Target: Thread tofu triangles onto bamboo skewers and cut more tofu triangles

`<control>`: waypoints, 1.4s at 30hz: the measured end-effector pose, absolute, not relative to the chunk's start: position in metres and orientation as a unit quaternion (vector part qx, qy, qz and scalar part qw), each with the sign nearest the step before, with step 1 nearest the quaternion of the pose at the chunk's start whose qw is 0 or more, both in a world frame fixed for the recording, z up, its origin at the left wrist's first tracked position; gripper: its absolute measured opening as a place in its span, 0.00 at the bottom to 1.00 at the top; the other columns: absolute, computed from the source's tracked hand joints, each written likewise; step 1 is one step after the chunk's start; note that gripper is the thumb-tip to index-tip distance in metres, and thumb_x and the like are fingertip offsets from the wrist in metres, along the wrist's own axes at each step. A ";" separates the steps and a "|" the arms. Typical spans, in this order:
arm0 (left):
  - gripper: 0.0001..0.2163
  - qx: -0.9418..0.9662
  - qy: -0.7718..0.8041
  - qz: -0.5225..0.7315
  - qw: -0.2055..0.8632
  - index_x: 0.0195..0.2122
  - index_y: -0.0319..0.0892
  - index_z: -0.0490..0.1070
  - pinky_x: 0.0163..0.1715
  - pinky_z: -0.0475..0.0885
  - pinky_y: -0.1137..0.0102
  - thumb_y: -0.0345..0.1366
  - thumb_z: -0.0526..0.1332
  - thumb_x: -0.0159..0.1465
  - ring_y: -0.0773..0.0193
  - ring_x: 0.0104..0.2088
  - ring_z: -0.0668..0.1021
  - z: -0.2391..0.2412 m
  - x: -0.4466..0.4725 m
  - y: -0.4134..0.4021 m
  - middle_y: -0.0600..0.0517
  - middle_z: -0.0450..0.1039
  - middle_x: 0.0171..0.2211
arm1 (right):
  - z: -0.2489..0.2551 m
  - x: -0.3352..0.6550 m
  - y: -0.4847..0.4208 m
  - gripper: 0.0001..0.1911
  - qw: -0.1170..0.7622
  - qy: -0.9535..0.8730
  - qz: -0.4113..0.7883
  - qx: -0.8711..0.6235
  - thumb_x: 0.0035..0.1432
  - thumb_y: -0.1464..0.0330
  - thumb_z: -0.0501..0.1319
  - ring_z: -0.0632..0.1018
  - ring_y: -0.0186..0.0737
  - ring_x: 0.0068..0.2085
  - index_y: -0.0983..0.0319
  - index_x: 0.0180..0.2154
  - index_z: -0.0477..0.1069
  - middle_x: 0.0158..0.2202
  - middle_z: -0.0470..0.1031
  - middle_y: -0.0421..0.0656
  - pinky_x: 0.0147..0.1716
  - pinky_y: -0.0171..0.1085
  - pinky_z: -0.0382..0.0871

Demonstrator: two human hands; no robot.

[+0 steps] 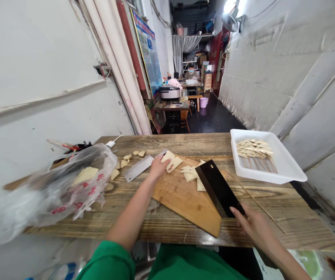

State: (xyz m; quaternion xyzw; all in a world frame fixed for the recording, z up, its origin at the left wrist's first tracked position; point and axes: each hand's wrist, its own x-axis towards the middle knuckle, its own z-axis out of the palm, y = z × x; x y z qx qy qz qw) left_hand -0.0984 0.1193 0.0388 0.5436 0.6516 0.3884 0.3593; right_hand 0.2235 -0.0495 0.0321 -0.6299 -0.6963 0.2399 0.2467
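My left hand (pixel 157 168) pinches a pale yellow square slice (pixel 167 156), which looks like dried tofu, over the far left part of the wooden cutting board (pixel 185 206). Just under it a second slice (pixel 174 165) rests on the board. My right hand (pixel 253 221) grips a black cleaver (pixel 218 186) at its near end, the blade slanting across the board's right side. Beside the blade, cut pale pieces (pixel 190 175) lie in a small pile, partly covered by it. A flat metal blade (pixel 138 168) lies left of the board; its far end is behind my left hand.
On the right stands a white tray (pixel 290 165) with skewered pale pieces (pixel 255 147). A long thin stick (pixel 255 199) lies between tray and cleaver. A clear plastic bag (pixel 91 190) and several pale scraps (pixel 123 163) occupy the left. Far back, a person (pixel 191 73) sits at another table.
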 end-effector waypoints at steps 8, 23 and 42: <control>0.15 0.280 0.455 0.423 0.732 0.45 0.34 0.64 0.42 0.73 0.63 0.31 0.61 0.57 0.61 0.38 0.77 0.020 -0.058 -0.005 0.42 0.73 0.38 | 0.045 0.201 -0.041 0.17 0.147 -0.799 0.141 -0.566 0.64 0.60 0.44 0.77 0.43 0.26 0.61 0.34 0.65 0.25 0.76 0.45 0.24 0.34 0.62; 0.13 0.816 0.497 0.294 -0.036 0.47 0.37 0.66 0.47 0.68 0.58 0.31 0.54 0.62 0.54 0.50 0.69 -0.021 -0.077 -0.058 0.39 0.65 0.49 | 0.084 0.174 -0.026 0.11 -0.060 -0.880 0.037 -0.469 0.63 0.66 0.48 0.77 0.41 0.23 0.62 0.31 0.64 0.22 0.76 0.43 0.19 0.34 0.48; 0.14 0.863 0.426 0.269 -0.031 0.50 0.37 0.65 0.49 0.68 0.61 0.27 0.52 0.62 0.57 0.53 0.67 -0.037 -0.093 -0.049 0.41 0.68 0.49 | 0.096 0.148 -0.021 0.05 -0.148 -0.870 0.061 -0.466 0.57 0.74 0.54 0.78 0.42 0.26 0.63 0.36 0.67 0.25 0.77 0.46 0.20 0.33 0.54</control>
